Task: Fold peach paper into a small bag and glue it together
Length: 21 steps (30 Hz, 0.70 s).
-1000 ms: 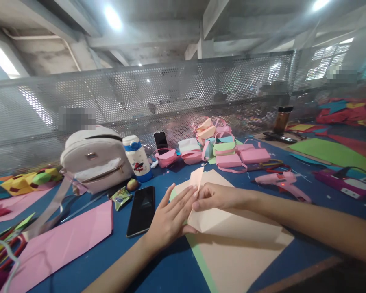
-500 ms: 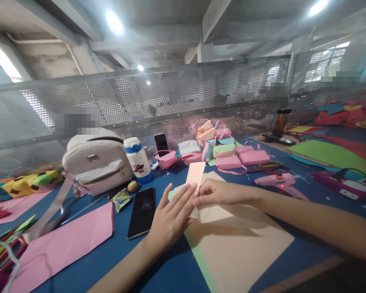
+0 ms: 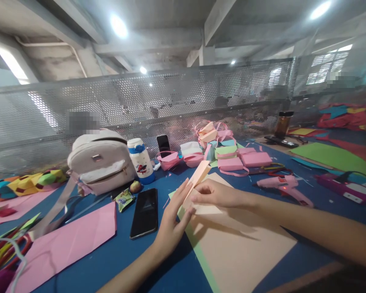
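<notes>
A large peach paper sheet (image 3: 240,248) lies on the blue table in front of me, over a green sheet (image 3: 201,260). Its far corner (image 3: 199,173) is lifted and folded upward. My right hand (image 3: 215,193) pinches that folded flap from the right, fingers closed on it. My left hand (image 3: 172,221) rests against the flap's left side with fingers stretched and pressed along the paper. Both hands meet at the fold, a little above the table.
A black phone (image 3: 144,212) lies just left of my left hand, a pink sheet (image 3: 64,244) further left. A white backpack (image 3: 100,160), a bottle (image 3: 142,159), pink paper boxes (image 3: 232,156) and a pink glue gun (image 3: 280,185) stand behind. A mesh fence (image 3: 171,97) bounds the table.
The peach flap has been raised and folded narrower, now tilting up to the right. My left hand turned from lying flat to standing on edge against it.
</notes>
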Tool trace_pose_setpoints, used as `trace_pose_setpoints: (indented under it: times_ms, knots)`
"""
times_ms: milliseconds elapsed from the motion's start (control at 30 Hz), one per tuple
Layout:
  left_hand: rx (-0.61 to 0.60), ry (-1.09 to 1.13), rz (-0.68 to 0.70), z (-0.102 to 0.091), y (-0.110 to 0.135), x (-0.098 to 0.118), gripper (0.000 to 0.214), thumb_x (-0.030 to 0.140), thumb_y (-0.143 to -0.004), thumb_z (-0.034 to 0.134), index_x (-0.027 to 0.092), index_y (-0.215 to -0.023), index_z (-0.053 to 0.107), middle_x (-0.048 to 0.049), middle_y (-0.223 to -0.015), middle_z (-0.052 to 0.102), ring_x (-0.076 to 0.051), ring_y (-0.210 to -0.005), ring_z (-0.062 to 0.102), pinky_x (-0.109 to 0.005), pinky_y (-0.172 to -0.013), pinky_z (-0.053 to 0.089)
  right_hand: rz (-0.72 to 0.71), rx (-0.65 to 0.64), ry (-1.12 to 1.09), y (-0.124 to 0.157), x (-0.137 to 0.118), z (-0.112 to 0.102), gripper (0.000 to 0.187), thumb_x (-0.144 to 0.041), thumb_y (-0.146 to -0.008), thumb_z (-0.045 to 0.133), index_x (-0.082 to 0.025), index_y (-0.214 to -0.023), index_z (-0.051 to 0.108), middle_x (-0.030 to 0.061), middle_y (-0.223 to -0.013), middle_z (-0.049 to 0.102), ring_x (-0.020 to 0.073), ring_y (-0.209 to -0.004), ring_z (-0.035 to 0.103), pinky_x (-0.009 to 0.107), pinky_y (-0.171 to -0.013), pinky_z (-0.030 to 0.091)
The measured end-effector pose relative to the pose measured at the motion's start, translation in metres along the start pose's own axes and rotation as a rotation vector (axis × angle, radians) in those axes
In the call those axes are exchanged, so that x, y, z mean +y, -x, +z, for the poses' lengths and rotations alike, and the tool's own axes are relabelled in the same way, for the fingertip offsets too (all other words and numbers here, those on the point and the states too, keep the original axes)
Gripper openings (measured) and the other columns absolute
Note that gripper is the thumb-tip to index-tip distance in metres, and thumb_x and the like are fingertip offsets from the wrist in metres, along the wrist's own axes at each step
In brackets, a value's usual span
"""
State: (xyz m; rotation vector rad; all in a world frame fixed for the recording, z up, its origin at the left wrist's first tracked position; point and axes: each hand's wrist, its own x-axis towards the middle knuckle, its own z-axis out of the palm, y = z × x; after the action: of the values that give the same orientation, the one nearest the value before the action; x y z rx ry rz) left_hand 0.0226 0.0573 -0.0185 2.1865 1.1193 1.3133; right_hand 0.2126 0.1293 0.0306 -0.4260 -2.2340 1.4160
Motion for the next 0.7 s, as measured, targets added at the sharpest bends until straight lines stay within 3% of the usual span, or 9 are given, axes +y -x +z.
trace_pose_setpoints:
  times_ms: [100,267,367,467,600,700]
  knots:
    - [-0.005,0.071,-0.061,0.002,0.001,0.001,0.049,0.033,-0.098,0.052,0.038,-0.146,0.042,-0.0017,-0.161,0.031,-0.026,-0.149,0.024,-0.045,-0.121,0.025,0.038,0.053,0.001,0.001,0.002,0.006,0.052,-0.063,-0.089,0.056,-0.013,-0.085,0.07,0.0045,-0.082,0.066,0.0167,-0.077,0.058,0.027,-0.072,0.044]
    - [-0.011,0.121,-0.051,0.003,0.002,-0.002,0.047,0.034,-0.097,0.054,0.041,-0.143,0.046,0.0,-0.163,0.025,-0.027,-0.149,0.024,-0.046,-0.121,0.023,0.082,0.243,0.013,-0.002,0.008,0.013,0.055,-0.063,-0.092,0.049,-0.014,-0.078,0.067,0.0021,-0.071,0.06,0.0151,-0.068,0.052,0.027,-0.065,0.042]
    - [0.009,0.174,-0.107,0.004,0.002,-0.007,0.049,0.037,-0.096,0.056,0.039,-0.143,0.046,-0.0004,-0.162,0.027,-0.028,-0.15,0.02,-0.048,-0.122,0.017,0.054,0.252,0.05,-0.005,0.004,0.013,0.052,-0.058,-0.093,0.051,-0.014,-0.069,0.063,0.0001,-0.063,0.054,0.0138,-0.063,0.048,0.027,-0.062,0.041]
    - [0.094,0.3,-0.188,0.007,-0.001,-0.013,0.071,0.044,-0.089,0.066,0.04,-0.151,0.032,-0.0007,-0.165,0.02,-0.029,-0.151,0.014,-0.047,-0.122,0.018,0.042,0.24,0.015,-0.006,-0.005,0.014,0.05,-0.054,-0.093,0.051,-0.014,-0.064,0.06,-0.0004,-0.06,0.053,0.0134,-0.061,0.047,0.027,-0.062,0.042]
    - [0.192,0.518,-0.234,0.009,-0.006,-0.018,0.113,0.059,-0.071,0.077,0.037,-0.156,0.007,-0.0083,-0.164,0.02,-0.035,-0.15,0.016,-0.048,-0.117,0.032,-0.005,0.224,-0.104,-0.004,-0.013,0.018,0.046,-0.051,-0.094,0.052,-0.014,-0.071,0.064,0.0028,-0.069,0.06,0.0158,-0.07,0.053,0.03,-0.07,0.046]
    - [0.179,0.56,-0.224,0.007,-0.008,-0.016,0.118,0.059,-0.069,0.079,0.035,-0.156,0.003,-0.0112,-0.161,0.026,-0.036,-0.148,0.023,-0.048,-0.113,0.037,0.006,0.204,-0.13,-0.002,-0.011,0.02,0.044,-0.053,-0.093,0.054,-0.014,-0.075,0.066,0.0041,-0.073,0.062,0.0175,-0.076,0.055,0.031,-0.072,0.046]
